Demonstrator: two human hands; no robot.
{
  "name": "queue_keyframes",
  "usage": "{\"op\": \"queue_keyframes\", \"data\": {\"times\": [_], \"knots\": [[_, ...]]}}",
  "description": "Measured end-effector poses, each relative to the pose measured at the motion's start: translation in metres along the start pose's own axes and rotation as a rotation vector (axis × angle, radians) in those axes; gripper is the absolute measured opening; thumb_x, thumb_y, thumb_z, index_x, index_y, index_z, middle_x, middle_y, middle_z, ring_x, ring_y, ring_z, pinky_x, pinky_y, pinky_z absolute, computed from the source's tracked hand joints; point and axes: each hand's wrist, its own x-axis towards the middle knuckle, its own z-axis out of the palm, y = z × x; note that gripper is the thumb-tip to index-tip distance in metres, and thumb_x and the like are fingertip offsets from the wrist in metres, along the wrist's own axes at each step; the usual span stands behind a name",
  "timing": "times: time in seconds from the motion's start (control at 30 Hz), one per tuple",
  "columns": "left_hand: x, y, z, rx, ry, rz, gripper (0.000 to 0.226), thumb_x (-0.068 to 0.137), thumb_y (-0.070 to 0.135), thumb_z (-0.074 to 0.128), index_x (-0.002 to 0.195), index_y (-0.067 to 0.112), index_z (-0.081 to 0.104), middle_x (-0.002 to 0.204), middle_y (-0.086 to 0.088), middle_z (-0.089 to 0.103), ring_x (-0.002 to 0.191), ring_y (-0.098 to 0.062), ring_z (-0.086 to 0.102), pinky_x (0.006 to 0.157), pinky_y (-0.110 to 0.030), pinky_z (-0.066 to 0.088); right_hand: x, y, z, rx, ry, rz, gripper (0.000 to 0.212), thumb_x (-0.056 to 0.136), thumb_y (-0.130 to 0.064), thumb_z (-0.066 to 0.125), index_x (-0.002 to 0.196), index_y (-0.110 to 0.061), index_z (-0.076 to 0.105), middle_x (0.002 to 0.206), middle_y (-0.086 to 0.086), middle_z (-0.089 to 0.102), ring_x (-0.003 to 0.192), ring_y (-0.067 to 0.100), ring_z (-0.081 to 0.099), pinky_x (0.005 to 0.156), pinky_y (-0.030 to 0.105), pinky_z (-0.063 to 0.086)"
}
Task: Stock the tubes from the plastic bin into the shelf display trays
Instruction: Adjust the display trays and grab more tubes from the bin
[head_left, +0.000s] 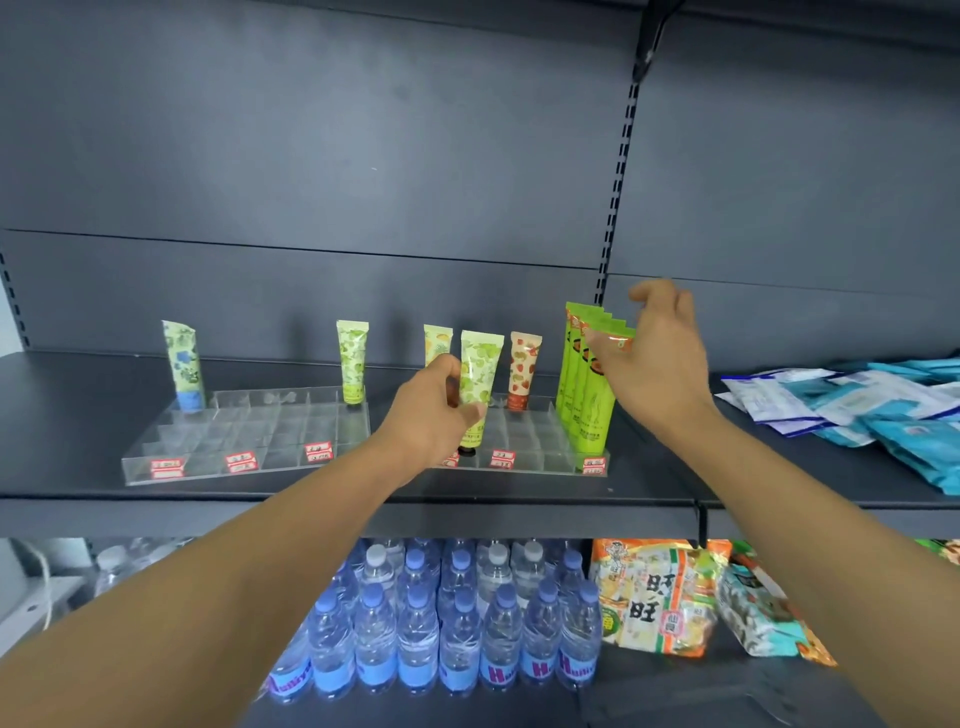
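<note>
Centrally, the left hand (434, 415) curls thumb and fingers round a green-patterned tube (478, 387), held upright, cap down, over the right display tray (524, 457). Meanwhile the right hand (657, 364) pinches the top of the front tube in a row of bright green tubes (584, 395) standing in that tray's right-hand column; its remaining fingers are loosely curled.

To seat the held tube well, it should probably be kept vertical and lowered cap-first into one cell, while the right hand steadies the green row against tipping.

Behind, this tray also holds a yellow-patterned tube (435, 343) and a strawberry tube (523, 371). The left display tray (244, 457) holds a blue-capped tube (183, 366) at its back left and a green grape tube (352, 361) at its back right; most cells look vacant. The plastic bin is out of view.
</note>
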Motion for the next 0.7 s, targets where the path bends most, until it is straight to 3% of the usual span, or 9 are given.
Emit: {"op": "queue_keyframes", "data": {"times": [0.1, 0.2, 0.27, 0.4, 0.47, 0.57, 0.7], "knots": [[0.002, -0.001, -0.003, -0.041, 0.008, 0.022, 0.023, 0.088, 0.013, 0.063, 0.100, 0.020, 0.044, 0.086, 0.001, 0.055, 0.077, -0.017, 0.050, 0.072, -0.032, 0.051, 0.003, -0.029, 0.002, 0.071, -0.197, -0.148, 0.036, 0.087, -0.026, 0.064, 0.119, -0.015, 0.052, 0.113, 0.000, 0.052, 0.093, 0.013, 0.050, 0.080, 0.026, 0.041], [0.006, -0.004, -0.007, -0.048, 0.043, 0.030, 0.025, 0.083, 0.012, 0.069, 0.087, 0.022, 0.046, 0.080, 0.005, 0.051, 0.075, -0.014, 0.050, 0.069, -0.024, 0.045, 0.003, -0.053, 0.017, 0.148, -0.463, -0.160, 0.037, 0.089, -0.027, 0.061, 0.124, -0.016, 0.054, 0.116, -0.002, 0.058, 0.103, 0.013, 0.054, 0.086, 0.025, 0.043], [0.008, -0.007, -0.012, -0.041, 0.060, 0.032, 0.030, 0.081, 0.011, 0.071, 0.079, 0.024, 0.044, 0.078, 0.005, 0.050, 0.073, -0.014, 0.050, 0.072, -0.025, 0.045, 0.004, -0.064, 0.029, 0.148, -0.532, -0.149, 0.031, 0.090, -0.026, 0.058, 0.119, -0.015, 0.059, 0.116, -0.002, 0.062, 0.106, 0.015, 0.057, 0.088, 0.028, 0.045], [0.010, -0.015, -0.029, 0.002, 0.084, 0.044, 0.025, 0.079, 0.008, 0.072, 0.086, 0.015, 0.049, 0.076, 0.004, 0.052, 0.072, -0.014, 0.051, 0.075, -0.029, 0.048, 0.009, -0.079, 0.052, 0.206, -0.584, -0.125, 0.011, 0.092, -0.019, 0.055, 0.095, -0.014, 0.065, 0.082, 0.002, 0.066, 0.072, 0.014, 0.061, 0.061, 0.025, 0.045], [0.011, -0.022, -0.040, 0.013, 0.108, 0.046, 0.024, 0.078, 0.006, 0.072, 0.091, 0.011, 0.052, 0.076, 0.003, 0.054, 0.072, -0.015, 0.054, 0.071, -0.024, 0.049, 0.010, -0.088, 0.062, 0.250, -0.603, -0.122, 0.008, 0.092, -0.017, 0.055, 0.091, -0.014, 0.063, 0.075, 0.002, 0.066, 0.061, 0.010, 0.061, 0.058, 0.025, 0.048], [0.012, -0.036, -0.061, 0.089, 0.157, 0.051, 0.025, 0.078, 0.007, 0.072, 0.092, 0.013, 0.053, 0.077, 0.005, 0.056, 0.072, -0.012, 0.055, 0.063, -0.012, 0.044, 0.013, -0.104, 0.080, 0.277, -0.555, -0.159, 0.008, 0.092, -0.014, 0.055, 0.087, -0.012, 0.061, 0.084, 0.010, 0.070, 0.068, 0.020, 0.068, 0.067, 0.033, 0.054], [0.005, -0.064, -0.095, 0.310, 0.172, 0.020, 0.029, 0.078, 0.014, 0.073, 0.101, 0.015, 0.055, 0.098, -0.001, 0.061, 0.091, -0.019, 0.058, 0.085, -0.030, 0.048, 0.023, -0.127, 0.104, 0.261, -0.459, -0.204, 0.008, 0.091, -0.013, 0.054, 0.085, -0.017, 0.058, 0.097, 0.007, 0.068, 0.086, 0.027, 0.065, 0.068, 0.030, 0.048]]}}
